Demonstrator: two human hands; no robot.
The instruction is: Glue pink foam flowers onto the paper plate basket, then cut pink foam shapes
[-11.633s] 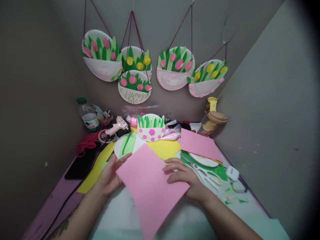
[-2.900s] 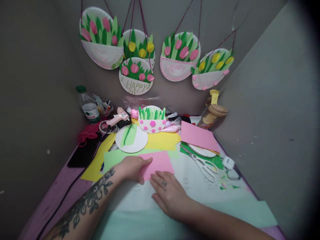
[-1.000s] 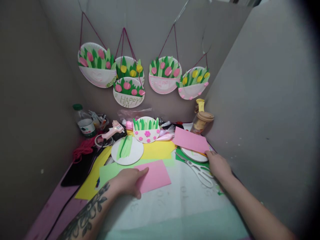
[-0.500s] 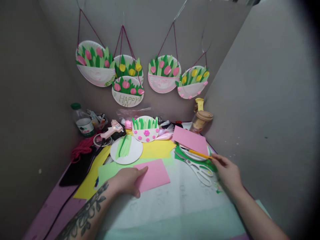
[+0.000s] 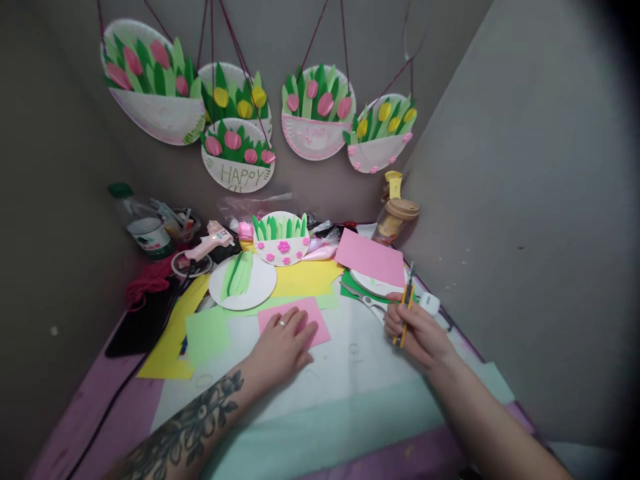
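My left hand [image 5: 284, 340] lies with its fingers spread flat on a small pink sheet of paper [image 5: 316, 319]. A ring shows on one finger. My right hand [image 5: 417, 327] is closed around a slim yellow utility knife [image 5: 407, 303], held nearly upright with its grey tip pointing up. Behind that hand, white-handled scissors [image 5: 367, 300] lie partly hidden. A larger pink sheet [image 5: 371, 257] rests on a white paper plate [image 5: 377, 285] just beyond the scissors. Left of my left hand is a light green paper [image 5: 207, 333].
A white disc [image 5: 267, 280] holds green strips. Behind it stands a decorated plate pocket [image 5: 281, 253]. A pink glue gun [image 5: 210, 240], a bottle [image 5: 147, 230] and a lidded cup [image 5: 397, 220] stand at the back. Several flower plates [image 5: 320, 140] hang on the wall.
My right hand has lifted the yellow utility knife off the plate and brought it nearer, turning it upright. My left hand has flattened from a pointing pose onto the pink paper. The view has shifted.
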